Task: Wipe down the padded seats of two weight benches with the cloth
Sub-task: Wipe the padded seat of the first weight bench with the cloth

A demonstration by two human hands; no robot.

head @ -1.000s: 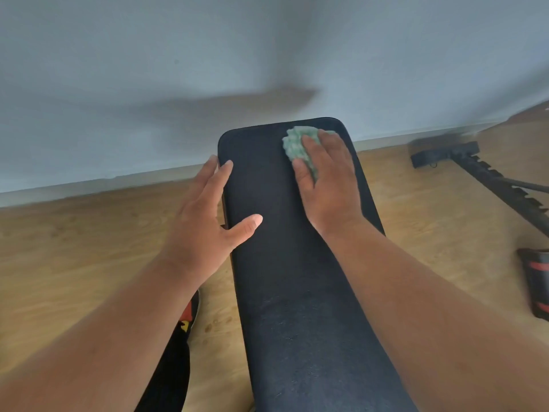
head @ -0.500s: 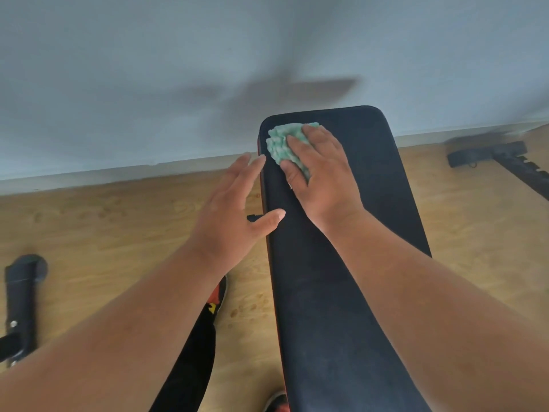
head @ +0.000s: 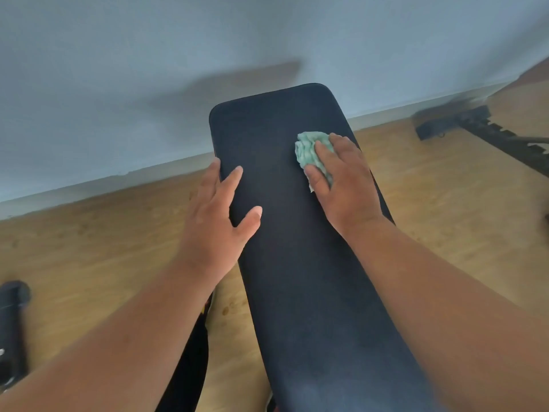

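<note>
A long black padded bench seat (head: 297, 263) runs from the bottom of the view toward the wall. A crumpled light-green cloth (head: 309, 150) lies on the seat near its far right edge. My right hand (head: 341, 179) lies flat on top of the cloth and presses it onto the padding, so the near part of the cloth is hidden under the fingers. My left hand (head: 217, 221) rests on the seat's left edge, fingers straight and spread, thumb on the padding.
The bench stands on a wooden floor (head: 89, 248) close to a pale wall (head: 178, 69) with a skirting board. A black metal frame of other gym gear (head: 475, 129) lies at the right. A dark padded bar (head: 12, 322) is at the left edge.
My right hand has slid the cloth from the seat's far left corner across to its right side and slightly nearer. The left hand stays on the left edge.
</note>
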